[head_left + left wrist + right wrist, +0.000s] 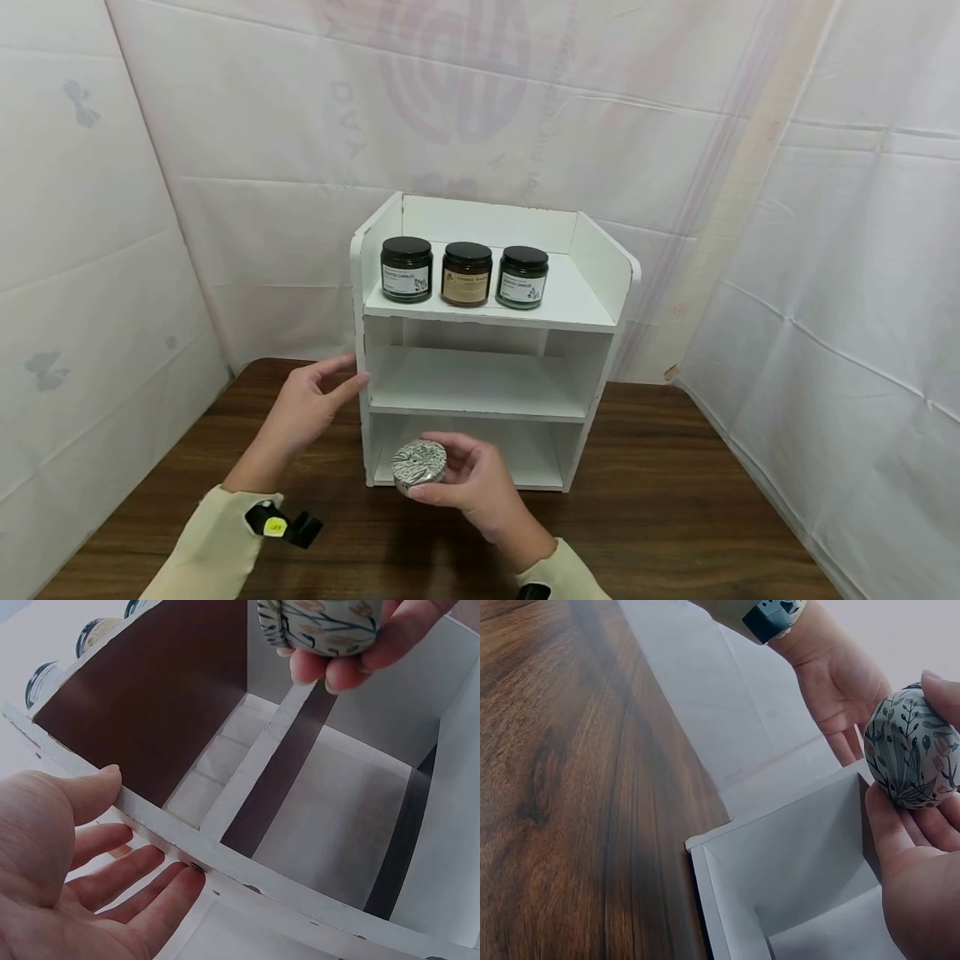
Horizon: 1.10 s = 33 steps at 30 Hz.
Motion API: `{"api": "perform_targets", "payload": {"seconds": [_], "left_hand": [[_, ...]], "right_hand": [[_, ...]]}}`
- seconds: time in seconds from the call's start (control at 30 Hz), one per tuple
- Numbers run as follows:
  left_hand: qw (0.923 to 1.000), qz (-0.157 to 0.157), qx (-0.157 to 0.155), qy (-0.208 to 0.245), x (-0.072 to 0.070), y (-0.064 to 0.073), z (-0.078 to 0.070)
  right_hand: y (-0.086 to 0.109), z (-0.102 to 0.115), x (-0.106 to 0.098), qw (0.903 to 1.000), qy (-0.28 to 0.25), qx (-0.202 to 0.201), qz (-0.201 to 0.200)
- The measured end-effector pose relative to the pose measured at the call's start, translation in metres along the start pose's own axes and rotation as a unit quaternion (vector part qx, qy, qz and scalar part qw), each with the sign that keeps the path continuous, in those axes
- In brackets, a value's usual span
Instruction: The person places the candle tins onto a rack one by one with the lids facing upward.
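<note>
My right hand [482,482] grips a small round tin [418,463] with a leafy pattern, thumb on one side and fingers on the other. It is held in front of the lowest compartment of a white shelf unit [472,410]. The right wrist view shows the tin [909,754] tilted, with green leaf prints. My left hand [309,402] rests against the unit's left side panel. In the left wrist view, its thumb [97,791] touches the panel's front edge, while the relaxed fingers lie along the outer side.
On the top shelf stand three dark-lidded candle jars: a left one [407,271], an amber middle one [466,275] and a right one [522,278]. The unit stands on a dark wooden table [675,492]. White sheets [247,250] hang behind and at both sides.
</note>
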<state>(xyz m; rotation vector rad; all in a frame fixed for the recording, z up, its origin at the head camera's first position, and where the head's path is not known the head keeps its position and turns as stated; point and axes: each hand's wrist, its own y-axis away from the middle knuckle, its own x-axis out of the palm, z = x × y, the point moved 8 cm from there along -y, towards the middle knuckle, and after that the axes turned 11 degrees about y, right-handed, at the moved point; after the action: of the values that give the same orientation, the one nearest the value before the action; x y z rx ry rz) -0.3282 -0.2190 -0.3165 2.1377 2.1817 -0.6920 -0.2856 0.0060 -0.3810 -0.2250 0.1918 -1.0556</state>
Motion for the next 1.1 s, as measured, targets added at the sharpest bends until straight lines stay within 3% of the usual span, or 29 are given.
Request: {"api": "perform_targets", "payload": {"seconds": [0.4,0.77,1.1], "left_hand": [[1.0000,0.006,-0.001,0.003,0.000,0.001,-0.001],[1.0000,0.004,-0.004,0.004,-0.001,0.000,0.000],[0.9999,0.004,-0.002,0.011,-0.001,0.000,0.001]], "right_hand": [[0.006,0.013,-0.016,0.9997,0.002,-0.020,-0.012],[0.009,0.037,-0.039,0.9982,0.021,-0.048,-0.030],[0.013,0.048,-0.046,0.9975,0.018,-0.059,-0.035]]}}
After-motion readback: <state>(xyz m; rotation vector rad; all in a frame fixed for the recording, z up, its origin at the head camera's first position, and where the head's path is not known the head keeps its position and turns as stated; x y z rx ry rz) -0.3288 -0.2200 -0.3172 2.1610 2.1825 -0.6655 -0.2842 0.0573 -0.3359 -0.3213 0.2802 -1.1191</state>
